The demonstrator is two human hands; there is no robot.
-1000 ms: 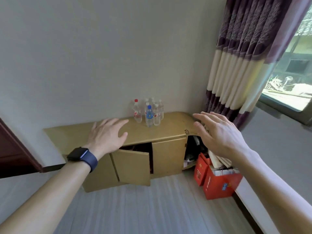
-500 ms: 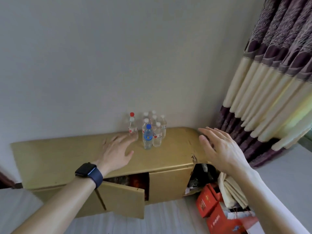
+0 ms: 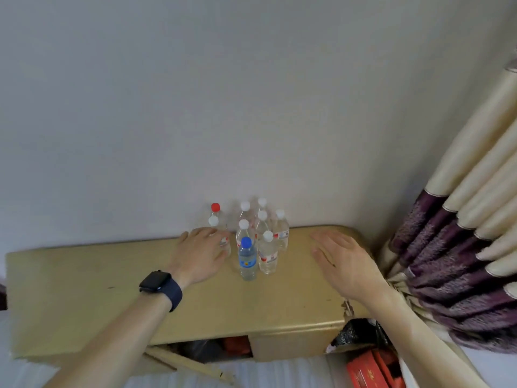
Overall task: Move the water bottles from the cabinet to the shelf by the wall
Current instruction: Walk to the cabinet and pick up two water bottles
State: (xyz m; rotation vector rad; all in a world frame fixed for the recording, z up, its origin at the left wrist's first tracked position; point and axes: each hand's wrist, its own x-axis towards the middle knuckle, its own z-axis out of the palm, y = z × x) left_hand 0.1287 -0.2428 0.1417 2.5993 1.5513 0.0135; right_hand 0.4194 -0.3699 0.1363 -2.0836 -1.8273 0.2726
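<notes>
- Left hand (image 3: 200, 257) reaches forward over the cabinet top with fingers loosely extended and close together, gripping nothing. Its fingertips overlap the lower body of the leftmost white-capped bottle (image 3: 213, 221); whether they touch it cannot be told.
- Right hand (image 3: 344, 261) is held palm down with straight, slightly spread fingers and holds nothing. Whether it rests on the cabinet top or hovers just above it cannot be told.
- A plain pale wall (image 3: 251, 93) fills the view beyond both hands.
- The tan cabinet (image 3: 84, 298) lies under both hands, its long top running well out to the left of the left hand.
- A cream and purple curtain (image 3: 461, 247) hangs just to the right of the right hand.
- The water bottles (image 3: 261, 228) stand upright in a tight cluster on the cabinet top by the wall. They are between the two hands, nearer the left one.
- A cabinet door (image 3: 193, 364) hangs ajar below the left forearm.
- A red box (image 3: 366, 371) sits below the right forearm, beside the cabinet.
- A dark watch (image 3: 156, 281) is strapped on the left wrist.
- The blue-capped bottle (image 3: 247, 260) stands at the front of the cluster, just right of the left hand.
- The red-capped bottle (image 3: 215, 207) stands at the back, beyond the left fingertips.
</notes>
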